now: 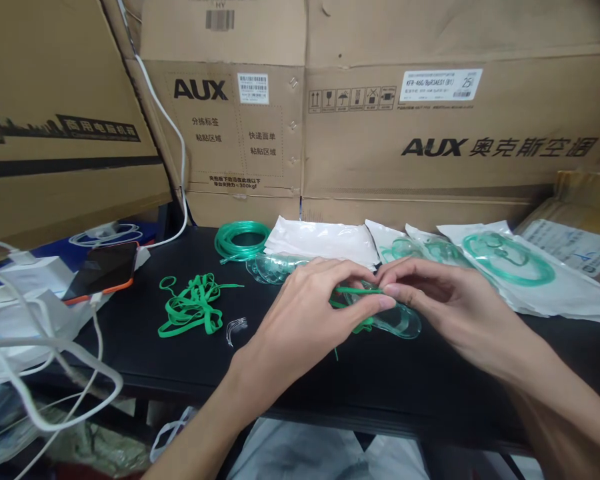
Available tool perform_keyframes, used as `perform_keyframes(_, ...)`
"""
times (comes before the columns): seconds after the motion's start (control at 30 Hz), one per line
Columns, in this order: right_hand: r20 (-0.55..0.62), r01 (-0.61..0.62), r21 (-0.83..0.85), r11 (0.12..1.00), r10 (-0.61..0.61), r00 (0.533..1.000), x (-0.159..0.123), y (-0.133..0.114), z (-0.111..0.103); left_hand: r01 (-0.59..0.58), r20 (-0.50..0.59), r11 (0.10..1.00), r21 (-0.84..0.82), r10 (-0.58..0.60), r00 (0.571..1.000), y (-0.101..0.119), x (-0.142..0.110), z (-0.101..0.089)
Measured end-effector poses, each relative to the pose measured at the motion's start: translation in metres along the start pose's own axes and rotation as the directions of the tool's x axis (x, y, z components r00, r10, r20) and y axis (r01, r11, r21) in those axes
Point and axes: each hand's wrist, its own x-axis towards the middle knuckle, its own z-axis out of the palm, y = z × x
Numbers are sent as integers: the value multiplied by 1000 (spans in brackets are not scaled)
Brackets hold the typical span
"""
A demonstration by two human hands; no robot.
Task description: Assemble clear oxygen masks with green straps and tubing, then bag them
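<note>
Both my hands meet over the middle of a black table (145, 360). My left hand (310, 313) and my right hand (430, 303) each pinch a thin green elastic strap (357, 291) with closed fingertips. Under them lies a clear plastic mask (397, 321), which the strap runs onto. A second clear mask (273, 267) lies just behind my left hand. A loose bundle of green straps (190, 308) rests to the left, with small clear clips (236, 330) beside it.
A coil of green tubing (240, 239) and several white sealed packs (510, 263) line the back, in front of stacked AUX cardboard boxes (430, 147). A phone in an orange case (103, 270), white chargers and cables (45, 373) crowd the left edge.
</note>
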Motion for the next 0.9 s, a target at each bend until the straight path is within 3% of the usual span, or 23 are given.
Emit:
perform_keyframes(0.2, -41, 55, -88, 995, -59, 997, -4, -5, 8, 8, -43, 991, 134, -2, 999, 6, -3, 4)
perform_keyframes(0.63, -153, 194, -339, 921, -257, 954, -9, -15, 17, 72, -79, 992, 99, -64, 995, 17, -8, 8)
perform_keyframes(0.9, -188, 211, -382, 900, -299, 936, -10, -21, 22, -4, -142, 988, 153, 26, 990, 18, -8, 8)
